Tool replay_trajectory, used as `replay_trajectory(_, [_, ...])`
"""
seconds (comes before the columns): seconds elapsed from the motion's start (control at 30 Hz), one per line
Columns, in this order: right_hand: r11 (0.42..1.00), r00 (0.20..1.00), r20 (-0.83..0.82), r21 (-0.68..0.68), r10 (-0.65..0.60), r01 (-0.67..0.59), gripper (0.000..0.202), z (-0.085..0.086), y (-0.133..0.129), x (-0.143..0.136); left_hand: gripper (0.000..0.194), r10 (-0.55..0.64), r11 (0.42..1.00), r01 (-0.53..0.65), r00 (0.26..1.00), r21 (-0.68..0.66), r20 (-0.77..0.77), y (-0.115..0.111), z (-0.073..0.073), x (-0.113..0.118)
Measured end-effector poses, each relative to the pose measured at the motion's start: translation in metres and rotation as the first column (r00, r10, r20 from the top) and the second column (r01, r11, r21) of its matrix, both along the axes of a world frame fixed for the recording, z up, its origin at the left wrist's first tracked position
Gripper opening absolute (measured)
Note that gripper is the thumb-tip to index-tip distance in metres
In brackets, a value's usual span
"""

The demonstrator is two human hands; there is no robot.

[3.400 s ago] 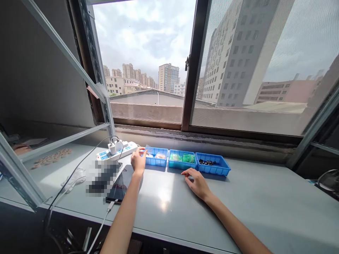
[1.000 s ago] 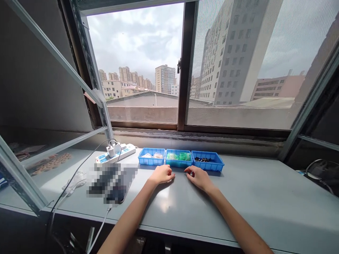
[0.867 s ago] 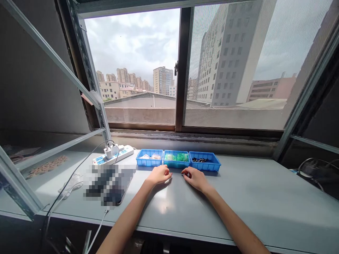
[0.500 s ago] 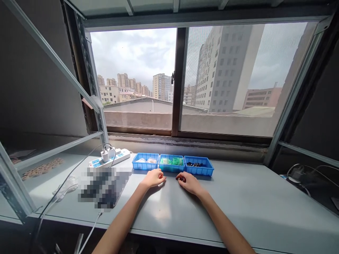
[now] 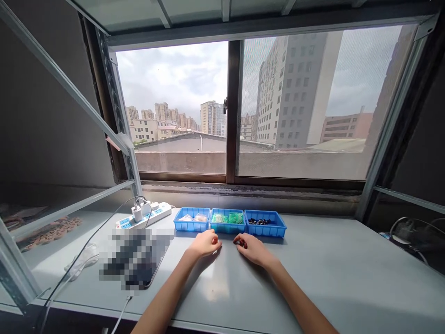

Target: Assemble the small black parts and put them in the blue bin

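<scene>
My left hand [image 5: 205, 244] is over the tabletop, just in front of the blue bins, with its fingers curled inward. Opposite it, my right hand [image 5: 253, 249] is also closed, its fingers bent toward the thumb. A dark patch shows inside the right hand's curl, and I cannot tell whether it is an object or shadow. Behind the hands stand three blue bins in a row. The left bin [image 5: 192, 226] holds pale packets, the middle bin [image 5: 227, 228] holds green and pale packets, and the right bin [image 5: 266, 231] holds small black pieces.
A power strip [image 5: 158, 213] with plugs sits at the back left. In front of it lies a dark, partly blurred flat device [image 5: 156, 262] with a white cable [image 5: 122, 311]. Metal frame posts rise at both sides, and a window [image 5: 181, 162] is behind the table [image 5: 327, 264].
The view has shifted slightly, so the bins and table sit a little lower in the picture. Both hands keep nearly the same curled pose in front of the bins.
</scene>
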State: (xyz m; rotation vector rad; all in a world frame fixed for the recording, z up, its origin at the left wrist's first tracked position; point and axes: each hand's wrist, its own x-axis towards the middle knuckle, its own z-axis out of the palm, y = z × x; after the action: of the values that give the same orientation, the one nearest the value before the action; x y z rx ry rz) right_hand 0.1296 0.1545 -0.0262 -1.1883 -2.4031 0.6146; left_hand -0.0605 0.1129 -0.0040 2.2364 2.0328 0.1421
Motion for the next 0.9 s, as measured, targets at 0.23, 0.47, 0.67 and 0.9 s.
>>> replay_trajectory(0.23, [1.000,1.000,0.001,-0.020,0.011,-0.011,0.023,0.003,-0.002,0.001,0.026,-0.035,0.999,0.035,0.999,-0.028,0.000,0.000,0.001,0.003])
replay_trajectory(0.47, [1.000,1.000,0.002,0.008,0.020,-0.020,0.023,-0.006,0.000,0.000,0.027,-0.045,0.999,0.047,0.998,-0.026,0.042,0.001,-0.003,0.004])
replay_trajectory(0.67, [0.995,0.996,-0.053,0.076,0.069,-0.065,0.023,-0.007,0.002,0.000,0.027,-0.076,0.997,0.078,0.994,-0.020,0.076,0.001,-0.007,0.004])
replay_trajectory(0.9, [0.919,0.942,-0.261,0.276,-0.210,0.281,0.027,-0.002,0.026,0.023,0.026,-0.136,0.990,0.140,0.985,-0.031,0.106,0.000,-0.009,0.010])
